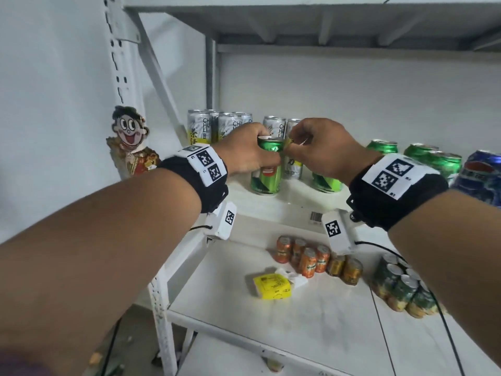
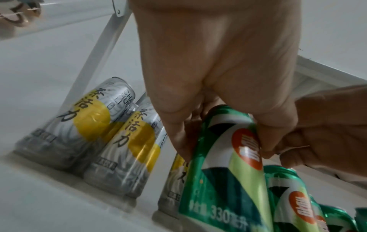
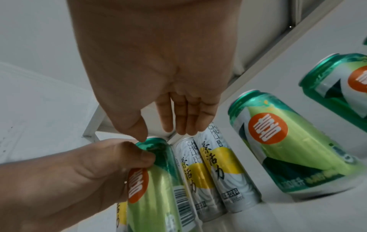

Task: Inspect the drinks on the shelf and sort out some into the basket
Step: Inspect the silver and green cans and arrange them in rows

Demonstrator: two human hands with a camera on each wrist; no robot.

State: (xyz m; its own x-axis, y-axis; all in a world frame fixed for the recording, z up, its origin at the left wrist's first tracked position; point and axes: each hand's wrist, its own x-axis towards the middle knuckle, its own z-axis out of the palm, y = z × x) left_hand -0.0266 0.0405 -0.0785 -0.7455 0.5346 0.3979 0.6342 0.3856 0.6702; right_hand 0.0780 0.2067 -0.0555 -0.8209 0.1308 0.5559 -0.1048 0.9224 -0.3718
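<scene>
Head view is showing the left hand (image 1: 245,153) gripping the upper body of a green can (image 1: 267,169), which is standing upright near the front edge of the shelf (image 1: 295,204). The right hand (image 1: 320,150) is hovering just right of the can's rim, thumb and forefinger pinched, apparently holding nothing. The basket is not showing.

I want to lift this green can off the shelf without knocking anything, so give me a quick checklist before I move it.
1. Left hand grips the green can near its top: ok.
2. Right hand holding it: cannot tell; fingers hang by the rim.
3. Can upright: ok.
4. Room around it: not ok; silver cans stand close behind.
5. Basket in view: not ok.
</scene>
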